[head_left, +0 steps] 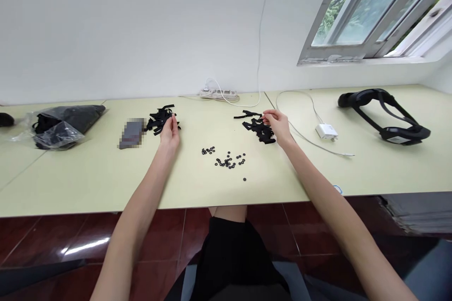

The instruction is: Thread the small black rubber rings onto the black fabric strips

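Note:
On the left, my left hand is at a pile of short black fabric strips, its fingers closed together. What is between those fingertips is hidden. My right hand is at a second heap of black strips, thumb and fingers pinched on the end of one black strip at the heap's far edge. Between the hands, nearer to me, lie many small black rings, in a small cluster and a wider scatter. One single ring sits apart toward the table's front edge.
A blurred-out dark grey object lies left of my left hand. Further left is a clear plastic bag with black things inside. At the back are a power strip; to the right, a white charger with cable and a black headset.

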The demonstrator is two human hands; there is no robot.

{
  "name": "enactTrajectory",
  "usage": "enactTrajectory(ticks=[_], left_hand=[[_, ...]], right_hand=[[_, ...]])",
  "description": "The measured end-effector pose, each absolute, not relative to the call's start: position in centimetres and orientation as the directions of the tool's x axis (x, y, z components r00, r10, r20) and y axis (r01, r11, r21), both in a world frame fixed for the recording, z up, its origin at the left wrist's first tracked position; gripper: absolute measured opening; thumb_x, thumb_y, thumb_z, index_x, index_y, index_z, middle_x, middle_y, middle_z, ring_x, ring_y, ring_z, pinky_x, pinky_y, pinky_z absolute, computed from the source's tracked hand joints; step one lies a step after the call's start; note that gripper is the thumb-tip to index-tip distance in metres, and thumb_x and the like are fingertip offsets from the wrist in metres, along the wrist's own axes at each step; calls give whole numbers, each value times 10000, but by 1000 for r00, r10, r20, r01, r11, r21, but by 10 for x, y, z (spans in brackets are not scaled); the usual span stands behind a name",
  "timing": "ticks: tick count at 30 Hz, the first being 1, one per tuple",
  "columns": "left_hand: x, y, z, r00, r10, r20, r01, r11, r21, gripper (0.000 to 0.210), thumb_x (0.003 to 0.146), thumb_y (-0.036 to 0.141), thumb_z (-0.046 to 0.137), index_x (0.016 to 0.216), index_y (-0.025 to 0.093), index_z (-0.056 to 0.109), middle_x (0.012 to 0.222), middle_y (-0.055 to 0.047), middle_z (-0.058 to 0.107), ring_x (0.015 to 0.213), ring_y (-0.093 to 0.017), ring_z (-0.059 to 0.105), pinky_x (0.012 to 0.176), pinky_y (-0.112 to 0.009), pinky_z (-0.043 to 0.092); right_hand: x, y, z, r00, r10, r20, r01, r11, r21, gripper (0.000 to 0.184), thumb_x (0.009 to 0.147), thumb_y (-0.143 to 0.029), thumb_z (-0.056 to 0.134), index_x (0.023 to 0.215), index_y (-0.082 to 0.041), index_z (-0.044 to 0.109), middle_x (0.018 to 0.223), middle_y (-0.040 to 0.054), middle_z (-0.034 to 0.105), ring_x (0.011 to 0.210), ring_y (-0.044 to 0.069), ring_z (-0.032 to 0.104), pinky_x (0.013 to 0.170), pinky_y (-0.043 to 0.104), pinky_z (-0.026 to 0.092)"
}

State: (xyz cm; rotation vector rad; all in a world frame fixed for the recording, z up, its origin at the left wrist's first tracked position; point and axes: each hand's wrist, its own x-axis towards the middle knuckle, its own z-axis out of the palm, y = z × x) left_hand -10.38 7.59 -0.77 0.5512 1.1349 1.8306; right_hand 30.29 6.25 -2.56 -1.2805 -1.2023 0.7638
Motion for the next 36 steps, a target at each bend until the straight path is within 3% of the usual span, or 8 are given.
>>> enactTrajectory(ticks=[7, 14, 17, 20, 24, 27, 30, 36], left_hand=[[-109, 69, -3, -513, 843, -160, -554, -183, 812, 194, 1169, 48, 497, 1121, 171, 639, 1029, -8, 700, 1079, -20, 708, 881, -59, 638], [-72, 61, -4, -385, 917, -102, -576, -153, 803, 105, 1094, 99, 679, 1168, 171, 697, 1366, -86, 782, 1243, -95, 748, 1008, -136, 633], [-53, 52, -6, -261, 965, -14, -476, -116, 872, 178, 1012, 198, 812, 1156, 205, 708, 1455, -98, 777, 1254, -165, 760, 1000, -257, 666], [-37, 40, -9, -76, 988, 136, -171, -147, 974, 329, 939, 362, 874, 1188, 215, 716, 1310, -122, 820, 1096, -212, 782, 885, -330, 686], [-19, 23, -10, 174, 940, 293, 111, -314, 943, 384, 937, 478, 823, 1196, 214, 719, 1324, -133, 776, 1154, -262, 744, 831, -358, 688], [-13, 13, -9, 307, 898, 314, 162, -375, 913, 444, 951, 461, 818, 1339, 276, 707, 1617, -116, 621, 1433, -309, 639, 974, -393, 668], [-12, 6, -5, 456, 833, 313, 160, -423, 892, 482, 975, 440, 821, 1427, 328, 700, 1670, -86, 580, 1540, -317, 560, 1141, -434, 594], [-13, 5, -1, 496, 846, 194, 145, -302, 942, 433, 969, 533, 848, 1293, 262, 754, 1373, -105, 730, 1194, -263, 714, 1039, -411, 585]], right_hand=[[310, 65, -42, 126, 933, 338, 511, 231, -828, 129, 857, -297, 701, 920, -242, 800, 1081, 107, 752, 1082, 317, 657, 1106, 522, 523], [283, 59, -53, -111, 899, 423, 786, 340, -516, 135, 997, -313, 695, 1016, -251, 813, 1209, 141, 736, 1272, 393, 569, 1174, 594, 453], [281, 60, -51, -121, 893, 433, 784, 354, -510, 114, 992, -278, 693, 916, -244, 770, 1164, 140, 746, 1243, 388, 589, 1140, 594, 474], [278, 58, -45, -107, 881, 461, 729, 385, -566, 108, 974, -282, 701, 876, -248, 731, 1113, 127, 767, 1204, 379, 622, 1131, 599, 493], [266, 41, -27, -145, 877, 457, 457, 469, -755, 118, 976, -374, 717, 971, -257, 730, 1052, 75, 803, 1021, 297, 738, 1029, 516, 594], [252, 22, -12, -247, 849, 468, 314, 527, -790, 158, 979, -416, 746, 1019, -264, 755, 1057, 53, 818, 989, 260, 772, 993, 456, 624], [240, 7, -3, -311, 831, 462, 264, 542, -798, 144, 1001, -405, 728, 1009, -267, 768, 1056, 47, 830, 972, 248, 774, 951, 437, 642], [236, 2, 0, -325, 816, 478, 303, 569, -764, 123, 1004, -339, 669, 994, -262, 764, 994, 45, 821, 918, 242, 753, 871, 417, 635]])
